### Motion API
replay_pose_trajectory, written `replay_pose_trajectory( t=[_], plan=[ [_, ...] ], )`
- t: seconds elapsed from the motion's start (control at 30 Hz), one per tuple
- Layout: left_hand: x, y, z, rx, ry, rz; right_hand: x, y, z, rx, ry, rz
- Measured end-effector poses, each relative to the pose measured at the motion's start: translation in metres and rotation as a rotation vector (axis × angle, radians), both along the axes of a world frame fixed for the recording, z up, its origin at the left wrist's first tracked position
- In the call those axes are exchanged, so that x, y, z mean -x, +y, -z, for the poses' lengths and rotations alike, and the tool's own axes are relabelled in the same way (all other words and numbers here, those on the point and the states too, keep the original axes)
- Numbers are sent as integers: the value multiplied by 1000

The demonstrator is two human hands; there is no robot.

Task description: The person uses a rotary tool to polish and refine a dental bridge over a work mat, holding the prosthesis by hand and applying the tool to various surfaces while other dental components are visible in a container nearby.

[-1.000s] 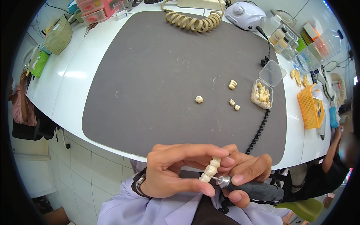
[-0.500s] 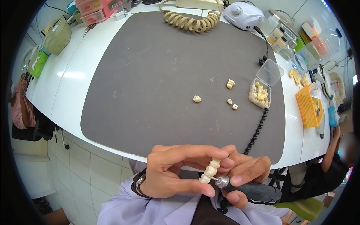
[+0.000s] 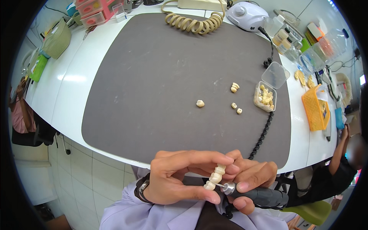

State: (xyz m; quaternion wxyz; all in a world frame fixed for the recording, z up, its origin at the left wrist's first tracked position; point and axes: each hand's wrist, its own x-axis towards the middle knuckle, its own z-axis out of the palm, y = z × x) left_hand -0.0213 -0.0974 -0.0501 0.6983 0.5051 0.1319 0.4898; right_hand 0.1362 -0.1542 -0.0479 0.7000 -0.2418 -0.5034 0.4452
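Between the thumb and fingers of my left hand (image 3: 172,176) a dental bridge (image 3: 215,178), a row of joined cream-coloured teeth, is pinched on a slant. My right hand (image 3: 255,174) grips a dark rotary handpiece (image 3: 264,196) with a silver collar. Its thin bur meets the bridge near the lower end; exact contact is too small to tell. Both hands are close together over the near edge of the grey mat (image 3: 153,84). Beyond them on the mat lie a single tooth crown (image 3: 200,103), two small crowns (image 3: 236,108) and a short joined piece (image 3: 234,87).
An open clear box (image 3: 265,96) of tooth pieces stands at the mat's right. The handpiece's black coiled cord (image 3: 262,136) runs beside it. A white control unit (image 3: 247,16) and beige coiled hose (image 3: 195,23) sit at the back, an orange basket (image 3: 316,109) at right. Other people sit at both sides.
My hands, the bridge and the handpiece hold almost the same place. The view has shifted very slightly.
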Motion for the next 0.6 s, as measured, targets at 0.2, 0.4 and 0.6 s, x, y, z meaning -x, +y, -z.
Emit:
replay_pose_trajectory(
  t=[0.2,0.4,0.6],
  plan=[
    [3,0,0,-33,8,-18,3,-1,-1,17,7,6],
    [1,0,1,7,-13,-18,6,4,-2,-15,-11,25],
    [2,1,2,-19,-13,-6,9,-1,-3,37,34,76]
  ],
)
